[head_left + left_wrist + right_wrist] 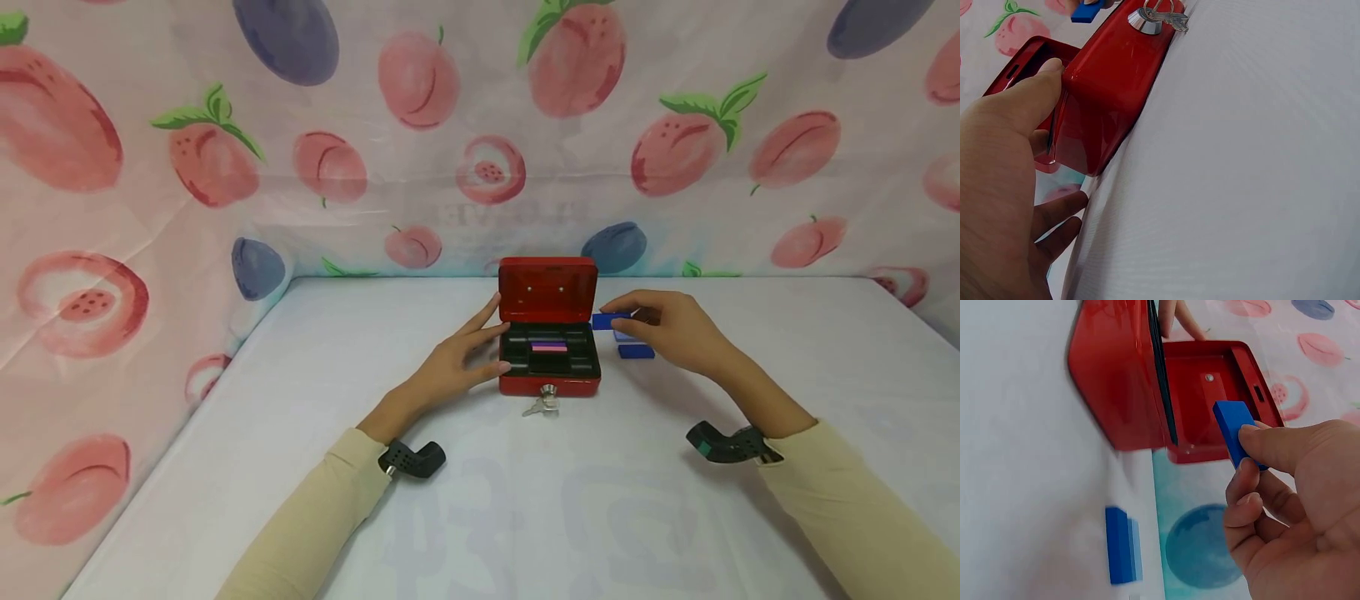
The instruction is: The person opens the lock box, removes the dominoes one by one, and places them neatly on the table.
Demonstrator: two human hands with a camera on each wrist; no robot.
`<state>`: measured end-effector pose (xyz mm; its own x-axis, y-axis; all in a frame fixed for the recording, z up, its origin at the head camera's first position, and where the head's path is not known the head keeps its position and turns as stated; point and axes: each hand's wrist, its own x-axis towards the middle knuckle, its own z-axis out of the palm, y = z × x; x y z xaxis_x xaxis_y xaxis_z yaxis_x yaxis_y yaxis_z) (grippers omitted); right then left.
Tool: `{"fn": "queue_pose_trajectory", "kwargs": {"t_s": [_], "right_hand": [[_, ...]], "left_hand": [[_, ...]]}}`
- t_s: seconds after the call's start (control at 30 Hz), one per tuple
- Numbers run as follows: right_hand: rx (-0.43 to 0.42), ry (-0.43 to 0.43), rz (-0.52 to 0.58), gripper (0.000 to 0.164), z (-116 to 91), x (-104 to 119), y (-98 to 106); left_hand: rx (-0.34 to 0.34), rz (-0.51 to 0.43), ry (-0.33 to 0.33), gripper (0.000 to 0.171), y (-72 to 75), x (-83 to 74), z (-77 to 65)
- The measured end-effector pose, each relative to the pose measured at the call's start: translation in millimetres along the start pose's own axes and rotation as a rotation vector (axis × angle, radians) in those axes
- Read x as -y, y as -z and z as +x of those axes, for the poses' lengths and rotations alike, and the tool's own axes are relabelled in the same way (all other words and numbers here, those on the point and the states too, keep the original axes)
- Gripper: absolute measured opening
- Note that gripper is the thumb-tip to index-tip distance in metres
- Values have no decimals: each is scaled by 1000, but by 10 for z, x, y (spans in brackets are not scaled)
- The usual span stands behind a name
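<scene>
A red cash box (pixel 517 386) stands on the table with its lid (pixel 547 292) raised. Its black tray (pixel 550 364) holds a purple strip-like block and a pink one (pixel 549 349). My left hand (pixel 457 358) touches the box's left side with spread, fairly straight fingers; the thumb lies at the rim in the left wrist view. Right of the box, my right hand (pixel 678 329) pinches a blue rectangular block (pixel 1235 428) between thumb and fingers, raised above the table. Below it lie a dark blue block (pixel 636 352) and a lighter blue one, partly hidden.
Keys (pixel 534 408) hang on a ring at the box's front lock (pixel 1145 22). A white cloth (pixel 480 500) covers the table. Behind stands a fruit-print curtain (pixel 337 225). Black devices (pixel 412 460) are strapped to both wrists.
</scene>
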<state>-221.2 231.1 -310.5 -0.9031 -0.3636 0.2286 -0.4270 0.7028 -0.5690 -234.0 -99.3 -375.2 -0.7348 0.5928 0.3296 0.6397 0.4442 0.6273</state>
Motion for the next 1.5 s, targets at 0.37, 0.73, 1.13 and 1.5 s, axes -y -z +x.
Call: {"fn": "queue_pose_trajectory", "kwargs": {"t_s": [0.37,0.73,1.13,1.5], "right_hand": [[-13,-31,-15,26,-139,-241,218],[23,-85,39,30,-248,-468,337],[73,-160,24,32,-297,-650,383],[114,-249,44,35,-319,-810,371]], "left_hand": [[-5,-2,-3,64,-5,10,2],[-1,-2,14,64,-4,12,5],[2,2,18,65,-23,48,14],[4,4,22,65,-20,52,14]]}}
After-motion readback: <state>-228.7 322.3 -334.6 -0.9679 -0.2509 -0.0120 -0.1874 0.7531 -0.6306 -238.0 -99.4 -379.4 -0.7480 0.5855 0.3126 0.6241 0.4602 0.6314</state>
